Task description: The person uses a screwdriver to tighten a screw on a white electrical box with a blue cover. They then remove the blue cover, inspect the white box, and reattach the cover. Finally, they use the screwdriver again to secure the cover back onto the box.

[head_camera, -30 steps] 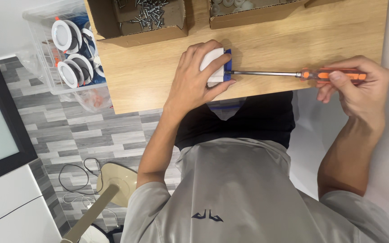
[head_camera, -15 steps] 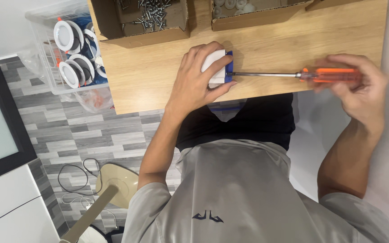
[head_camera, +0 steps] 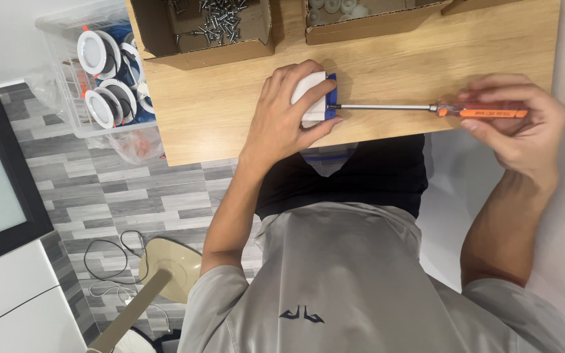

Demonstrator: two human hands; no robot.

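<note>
Wooden table [head_camera: 387,65]: white and blue part [head_camera: 315,98] near its front edge, pressed down under the left hand [head_camera: 289,117], fingers curled over it. Right hand [head_camera: 518,124], closed round the orange handle of a screwdriver [head_camera: 426,108]; steel shaft level, tip meeting the part's blue side. Cardboard box of screws [head_camera: 210,29] at the table's back. Second box [head_camera: 374,19] beside it. Clear bin [head_camera: 99,78] of round white fittings, off the table's end.
</note>
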